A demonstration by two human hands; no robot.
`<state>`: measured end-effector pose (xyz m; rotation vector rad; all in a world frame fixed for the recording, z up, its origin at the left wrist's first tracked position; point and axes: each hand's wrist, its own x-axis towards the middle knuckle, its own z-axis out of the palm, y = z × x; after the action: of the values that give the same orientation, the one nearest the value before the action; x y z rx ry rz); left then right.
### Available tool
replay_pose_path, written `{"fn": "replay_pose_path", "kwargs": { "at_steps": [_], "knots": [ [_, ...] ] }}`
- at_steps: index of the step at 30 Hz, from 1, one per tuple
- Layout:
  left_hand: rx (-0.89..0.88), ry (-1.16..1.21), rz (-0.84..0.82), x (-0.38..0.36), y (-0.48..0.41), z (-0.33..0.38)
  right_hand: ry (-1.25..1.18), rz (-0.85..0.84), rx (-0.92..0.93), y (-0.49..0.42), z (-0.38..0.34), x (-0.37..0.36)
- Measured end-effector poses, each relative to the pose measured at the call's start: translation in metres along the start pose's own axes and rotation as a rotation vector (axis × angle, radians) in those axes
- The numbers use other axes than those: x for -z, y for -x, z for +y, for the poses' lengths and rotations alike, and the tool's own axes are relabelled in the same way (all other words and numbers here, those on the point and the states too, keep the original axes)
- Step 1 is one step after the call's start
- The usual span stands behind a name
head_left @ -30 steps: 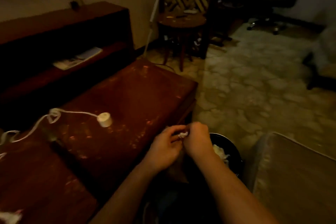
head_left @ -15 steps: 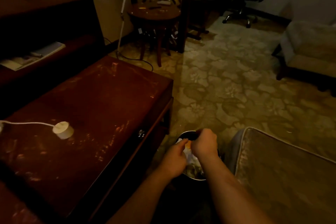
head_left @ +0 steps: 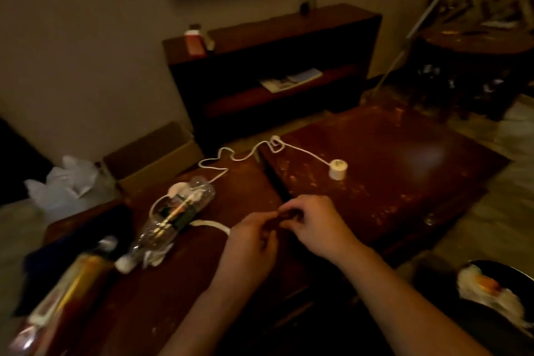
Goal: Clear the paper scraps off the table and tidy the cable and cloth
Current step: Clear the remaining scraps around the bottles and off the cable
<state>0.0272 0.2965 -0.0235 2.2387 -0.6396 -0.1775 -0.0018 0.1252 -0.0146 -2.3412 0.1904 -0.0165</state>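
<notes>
**Desk:** What's different from half a second back?

**Me:** The view has swung off the bin (head_left: 511,270) and onto the table (head_left: 404,182). My hands were down over the bin then. Now they hang above the middle of the table, and the bin sits at the lower right of the frame.

**Desk:** Holding anything?

**Me:** I can't tell. My left hand (head_left: 251,243) and right hand (head_left: 316,225) have curled fingers that meet at the tips. It's too dark to see whether something is pinched between them.

**Desk:** So what does that mean for the job?

**Me:** I judge one load of paper is dumped and I'm back for the rest. The cable (head_left: 303,152) is untouched. It snakes from its white puck (head_left: 337,170), right of centre, leftwards to the clear bottle (head_left: 176,211) lying on its side. A dark heap at the left edge looks like the cloth (head_left: 83,237), not yet folded. A pale crumpled bit by the bottle's cap may be a last scrap (head_left: 153,259).

**Desk:** Containers?

**Me:** The bin holds white scraps (head_left: 488,295) with an orange patch among them. The clear bottle has something striped showing inside or under it, and I can't say which. A second bottle (head_left: 66,286) at lower left holds amber liquid. An open box (head_left: 156,153) stands beyond the table, its inside hidden from me, with a white bag (head_left: 66,182) beside it.
</notes>
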Motion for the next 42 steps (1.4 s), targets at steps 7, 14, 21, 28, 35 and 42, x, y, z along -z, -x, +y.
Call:
{"fn": "replay_pose_path", "kwargs": {
  "at_steps": [7, 14, 21, 28, 35, 42],
  "knots": [
    [0.232, -0.301, 0.064, 0.111, 0.054, -0.093, 0.247, -0.222, 0.087, -0.052, -0.041, -0.074],
    [0.229, -0.362, 0.242, 0.149, 0.049, -0.113, 0.346, -0.278, 0.047, -0.073, -0.046, -0.090],
    [0.363, -0.404, 0.123, 0.126, 0.032, -0.146, 0.256, -0.264, 0.012, -0.070, -0.039, -0.091],
    [0.323, -0.246, 0.130, 0.115, 0.035, -0.127, 0.193, -0.227, 0.050, -0.057, -0.038, -0.070],
    [0.149, -0.235, 0.155, 0.090, 0.025, -0.059, -0.038, 0.066, -0.148, -0.008, 0.001, 0.021],
    [-0.173, -0.079, -0.130, -0.064, -0.020, 0.084, -0.219, 0.489, -0.686, 0.091, 0.144, 0.125]
  ]
}}
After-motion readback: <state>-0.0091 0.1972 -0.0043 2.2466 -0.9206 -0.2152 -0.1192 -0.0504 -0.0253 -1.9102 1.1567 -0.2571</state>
